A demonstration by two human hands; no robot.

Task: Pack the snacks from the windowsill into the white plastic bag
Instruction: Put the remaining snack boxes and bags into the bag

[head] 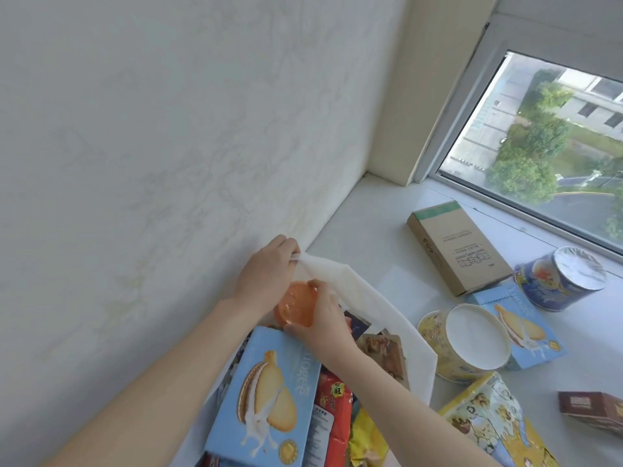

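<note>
1. Fingers of our right hand (323, 318) curl round the orange cup (294, 308), poised over the mouth of the white plastic bag (371, 298).
2. Our left hand (266, 274) pinches the bag's far rim, holding it open; the gap lies just beneath the cup.
3. A blue biscuit box (266, 396) already inside crowds the near side.
4. On the windowsill (371, 224) to our right wait a cardboard box (455, 247), two tubs and another blue box.

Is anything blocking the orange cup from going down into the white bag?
Partly. The right hand holds the orange cup at the white bag mouth, which the left hand holds open. Packed snacks, including a blue biscuit box, fill the space below.
</note>
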